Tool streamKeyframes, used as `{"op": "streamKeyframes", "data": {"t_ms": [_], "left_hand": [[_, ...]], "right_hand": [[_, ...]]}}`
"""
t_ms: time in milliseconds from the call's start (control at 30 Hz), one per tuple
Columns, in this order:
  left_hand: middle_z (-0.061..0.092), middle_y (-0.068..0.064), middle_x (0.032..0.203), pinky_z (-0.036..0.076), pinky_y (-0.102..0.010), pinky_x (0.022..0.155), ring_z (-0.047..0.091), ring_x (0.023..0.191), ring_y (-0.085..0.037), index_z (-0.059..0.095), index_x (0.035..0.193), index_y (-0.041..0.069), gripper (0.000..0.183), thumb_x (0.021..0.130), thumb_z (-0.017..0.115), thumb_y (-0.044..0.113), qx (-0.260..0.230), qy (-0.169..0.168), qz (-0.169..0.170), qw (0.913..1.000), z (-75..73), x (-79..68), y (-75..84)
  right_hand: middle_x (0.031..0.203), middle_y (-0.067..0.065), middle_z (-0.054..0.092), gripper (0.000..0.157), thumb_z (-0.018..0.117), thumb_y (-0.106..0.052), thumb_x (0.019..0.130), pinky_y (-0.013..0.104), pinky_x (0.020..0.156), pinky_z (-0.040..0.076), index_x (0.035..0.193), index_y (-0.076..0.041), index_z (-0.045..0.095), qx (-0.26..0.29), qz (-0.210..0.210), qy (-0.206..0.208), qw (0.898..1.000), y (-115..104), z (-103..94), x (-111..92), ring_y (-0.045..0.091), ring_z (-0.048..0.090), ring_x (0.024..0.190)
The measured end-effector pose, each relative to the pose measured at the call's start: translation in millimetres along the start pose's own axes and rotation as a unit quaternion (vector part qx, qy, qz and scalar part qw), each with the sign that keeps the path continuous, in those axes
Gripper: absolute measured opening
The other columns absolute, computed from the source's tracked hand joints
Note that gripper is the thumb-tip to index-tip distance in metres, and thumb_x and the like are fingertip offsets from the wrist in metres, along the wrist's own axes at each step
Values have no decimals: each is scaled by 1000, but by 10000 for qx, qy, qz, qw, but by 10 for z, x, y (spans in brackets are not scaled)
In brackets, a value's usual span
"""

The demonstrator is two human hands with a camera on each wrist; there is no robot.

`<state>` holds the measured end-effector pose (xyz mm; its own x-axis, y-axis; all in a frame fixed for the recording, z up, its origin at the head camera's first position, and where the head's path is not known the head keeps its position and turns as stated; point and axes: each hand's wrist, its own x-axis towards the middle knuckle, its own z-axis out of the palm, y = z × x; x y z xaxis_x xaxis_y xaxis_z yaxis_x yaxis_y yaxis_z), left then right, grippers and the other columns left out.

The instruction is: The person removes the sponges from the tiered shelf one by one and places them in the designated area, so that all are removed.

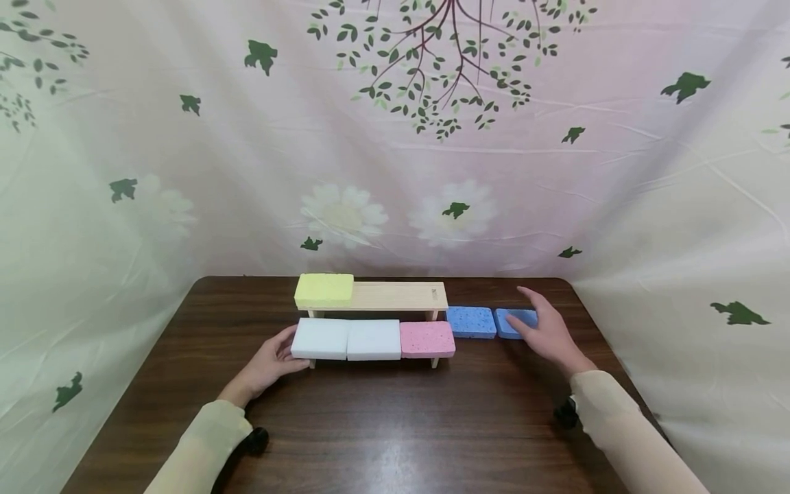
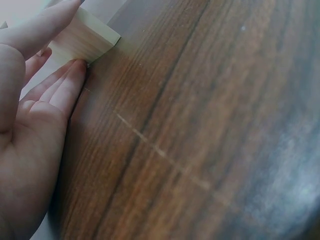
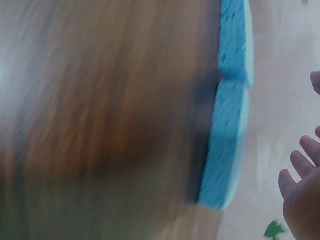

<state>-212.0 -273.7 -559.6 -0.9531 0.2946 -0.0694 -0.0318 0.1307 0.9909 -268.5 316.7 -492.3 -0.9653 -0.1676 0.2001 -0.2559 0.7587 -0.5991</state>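
In the head view my left hand (image 1: 271, 363) holds the left end of a low wooden stand (image 1: 312, 363). The left wrist view shows its fingers (image 2: 70, 87) against the pale wood (image 2: 82, 42). On that stand lie a left white sponge block (image 1: 319, 339), a second white block (image 1: 374, 339) and a pink sponge (image 1: 427, 339), side by side. My right hand (image 1: 549, 333) hovers with spread fingers over the right blue sponge (image 1: 507, 325), hiding part of it. In the right wrist view, the hand is apart from that blue sponge (image 3: 224, 145).
Behind stands another wooden stand (image 1: 398, 296) with a yellow sponge (image 1: 324, 291) on its left end. The left blue sponge (image 1: 471, 322) lies on the dark wooden table (image 1: 395, 425), beside the right one. A printed curtain (image 1: 395, 151) encloses the back and sides.
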Motion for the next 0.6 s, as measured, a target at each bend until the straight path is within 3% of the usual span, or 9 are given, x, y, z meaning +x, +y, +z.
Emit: {"op": "streamKeyframes", "data": {"t_ms": [233, 467, 600], "left_hand": [[34, -30, 163, 50, -20, 103, 50, 141, -26, 22, 165, -2, 97, 90, 84, 7, 2, -8, 38, 10000, -5, 13, 11], [34, -29, 164, 50, -20, 104, 45, 145, -36, 22, 165, -1, 98, 90, 85, 10, 27, 4, 2, 10000, -3, 12, 8], [34, -30, 163, 50, -20, 103, 47, 144, -34, 22, 164, -2, 98, 90, 85, 9, 59, 16, -1, 10000, -2, -1, 2]], "right_hand": [[166, 21, 36, 73, 70, -32, 103, 72, 115, 34, 162, -8, 35, 57, -414, -206, 9989, -366, 122, 93, 45, 34, 151], [164, 18, 39, 71, 70, -31, 103, 69, 116, 36, 162, -11, 37, 29, -774, -374, 9963, -693, 263, 176, 41, 38, 149], [164, 15, 41, 70, 70, -32, 103, 67, 116, 37, 162, -13, 38, 187, -948, -431, 9944, -837, 319, 209, 38, 38, 150]]}}
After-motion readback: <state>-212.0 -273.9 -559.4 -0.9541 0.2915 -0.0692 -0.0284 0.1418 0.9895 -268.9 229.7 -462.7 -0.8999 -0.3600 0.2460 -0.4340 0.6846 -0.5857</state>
